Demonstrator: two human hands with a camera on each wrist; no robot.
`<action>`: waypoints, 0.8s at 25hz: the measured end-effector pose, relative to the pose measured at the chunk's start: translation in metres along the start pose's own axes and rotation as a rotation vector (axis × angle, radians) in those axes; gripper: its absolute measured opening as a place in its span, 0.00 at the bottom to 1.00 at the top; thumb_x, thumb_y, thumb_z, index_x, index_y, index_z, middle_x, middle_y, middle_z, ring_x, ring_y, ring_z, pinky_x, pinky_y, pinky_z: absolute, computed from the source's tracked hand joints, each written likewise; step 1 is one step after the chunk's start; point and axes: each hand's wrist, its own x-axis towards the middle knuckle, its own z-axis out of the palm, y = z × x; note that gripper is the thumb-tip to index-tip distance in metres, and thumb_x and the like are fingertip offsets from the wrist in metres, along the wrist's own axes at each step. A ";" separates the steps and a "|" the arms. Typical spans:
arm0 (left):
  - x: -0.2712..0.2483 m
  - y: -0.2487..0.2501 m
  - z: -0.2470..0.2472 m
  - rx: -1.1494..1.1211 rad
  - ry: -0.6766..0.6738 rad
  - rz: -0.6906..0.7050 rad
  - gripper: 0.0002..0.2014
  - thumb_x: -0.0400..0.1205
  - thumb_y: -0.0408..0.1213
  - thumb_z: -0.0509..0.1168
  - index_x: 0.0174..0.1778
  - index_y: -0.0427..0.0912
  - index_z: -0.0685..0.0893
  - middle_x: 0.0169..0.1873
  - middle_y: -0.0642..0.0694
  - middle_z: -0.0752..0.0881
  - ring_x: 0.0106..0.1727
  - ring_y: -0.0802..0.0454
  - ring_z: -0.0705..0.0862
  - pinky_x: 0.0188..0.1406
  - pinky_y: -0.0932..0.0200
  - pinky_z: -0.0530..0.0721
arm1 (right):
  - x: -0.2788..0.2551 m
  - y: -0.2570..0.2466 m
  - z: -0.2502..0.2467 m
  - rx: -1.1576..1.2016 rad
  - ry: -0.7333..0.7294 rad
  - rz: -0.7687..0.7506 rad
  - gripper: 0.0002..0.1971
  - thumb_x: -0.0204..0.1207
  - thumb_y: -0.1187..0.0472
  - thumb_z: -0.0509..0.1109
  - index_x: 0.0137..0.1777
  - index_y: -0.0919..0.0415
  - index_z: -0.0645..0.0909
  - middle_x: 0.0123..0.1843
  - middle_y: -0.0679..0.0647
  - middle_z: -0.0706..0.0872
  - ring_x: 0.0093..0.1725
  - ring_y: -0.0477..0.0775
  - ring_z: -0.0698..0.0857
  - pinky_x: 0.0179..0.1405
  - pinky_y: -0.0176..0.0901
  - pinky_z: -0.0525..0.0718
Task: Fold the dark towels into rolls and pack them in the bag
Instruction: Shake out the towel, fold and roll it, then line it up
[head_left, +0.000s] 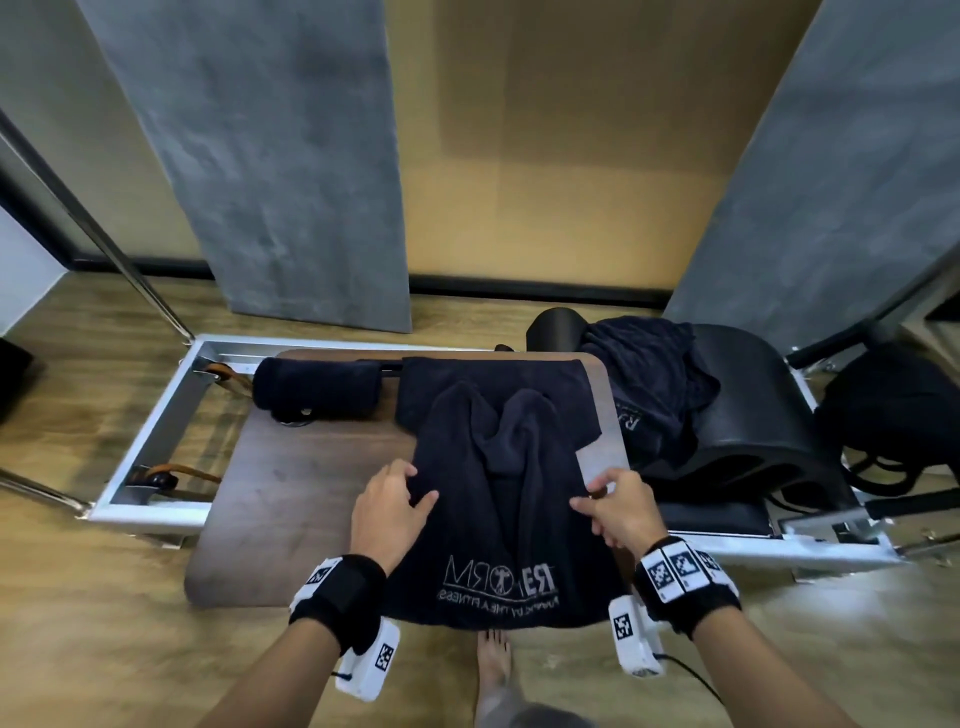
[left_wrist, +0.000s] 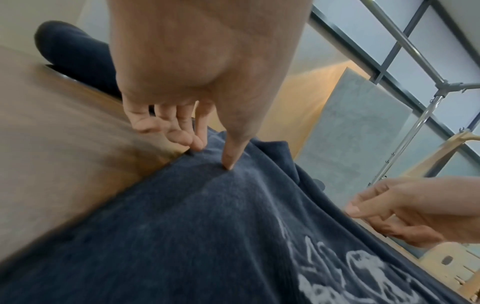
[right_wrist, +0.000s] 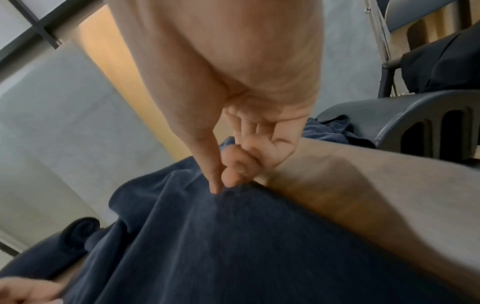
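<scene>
Both hands on the cloth: a dark navy terry towel with a pale printed logo (head_left: 498, 499) lies lengthwise on the brown wooden board (head_left: 291, 483), its near end draped over the front edge, its middle bunched in ridges. The left hand (head_left: 387, 512) pinches the towel's left edge, thumb on top, fingers (left_wrist: 182, 135) at the hem. The right hand (head_left: 621, 512) pinches the right edge between thumb and fingertips (right_wrist: 231, 174). A rolled dark towel (head_left: 317, 387) sits at the board's far left; a black bag (head_left: 898, 415) rests far right.
</scene>
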 end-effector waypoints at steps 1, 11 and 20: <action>-0.005 0.001 -0.001 -0.010 0.001 0.004 0.10 0.83 0.47 0.76 0.51 0.52 0.80 0.42 0.53 0.83 0.47 0.48 0.87 0.44 0.51 0.82 | -0.007 0.006 0.003 -0.036 -0.015 0.011 0.13 0.75 0.61 0.83 0.47 0.62 0.80 0.21 0.58 0.85 0.13 0.54 0.72 0.13 0.36 0.68; -0.020 0.006 -0.027 -0.681 0.008 -0.005 0.16 0.91 0.34 0.65 0.72 0.51 0.72 0.69 0.46 0.88 0.67 0.55 0.88 0.71 0.41 0.86 | -0.055 -0.016 -0.016 0.782 -0.100 -0.169 0.14 0.87 0.72 0.68 0.69 0.61 0.74 0.61 0.62 0.90 0.52 0.66 0.93 0.45 0.58 0.95; -0.079 -0.030 -0.016 0.211 -0.246 0.418 0.22 0.77 0.65 0.73 0.61 0.61 0.77 0.62 0.67 0.73 0.68 0.63 0.72 0.62 0.50 0.71 | -0.081 0.034 0.018 -0.190 -0.004 -0.447 0.11 0.74 0.68 0.83 0.53 0.57 0.90 0.54 0.52 0.86 0.56 0.53 0.85 0.62 0.44 0.83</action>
